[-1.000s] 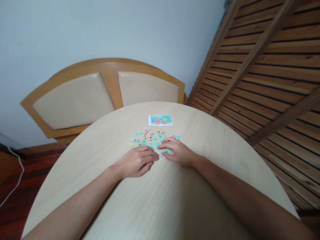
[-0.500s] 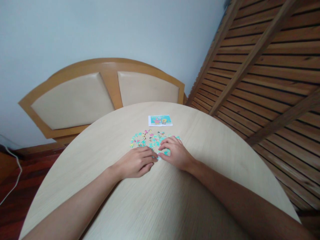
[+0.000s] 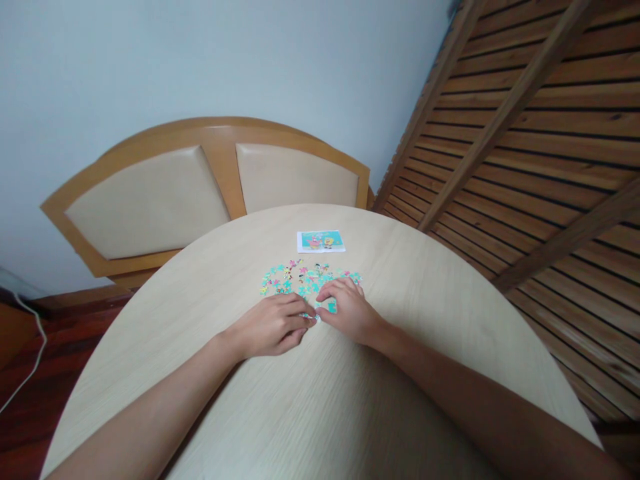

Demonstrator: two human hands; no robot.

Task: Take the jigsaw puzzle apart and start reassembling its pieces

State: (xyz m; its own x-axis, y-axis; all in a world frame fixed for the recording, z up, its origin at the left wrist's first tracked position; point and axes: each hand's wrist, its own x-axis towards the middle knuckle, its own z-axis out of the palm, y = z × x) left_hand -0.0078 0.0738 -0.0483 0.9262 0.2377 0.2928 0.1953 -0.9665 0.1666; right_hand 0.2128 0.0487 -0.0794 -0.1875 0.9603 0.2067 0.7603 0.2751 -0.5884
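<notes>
Small jigsaw puzzle pieces (image 3: 308,283), mostly turquoise with some pink, yellow and dark ones, lie scattered on the table in front of my hands. My left hand (image 3: 273,325) rests palm down, fingers close together, its fingertips pressed on a small pale puzzle piece (image 3: 318,319) at the near side of the pile. From the right, my right hand (image 3: 350,310) arches over other pieces, thumb and fingers apart. Its thumb tip touches or nearly touches that same piece. A turquoise piece (image 3: 332,307) shows between thumb and forefinger. Both hands partly cover the pieces beneath them.
Beyond the pieces lies a picture card (image 3: 321,241) with cartoon figures on turquoise. All this is on a round pale wooden table (image 3: 240,413). Behind stands a padded headboard-like panel (image 3: 150,200) against the wall, and wooden slats (image 3: 540,147) rise at the right.
My right hand has shifted slightly down and back, uncovering more pieces at the pile's right end. My left hand stays almost where it was.
</notes>
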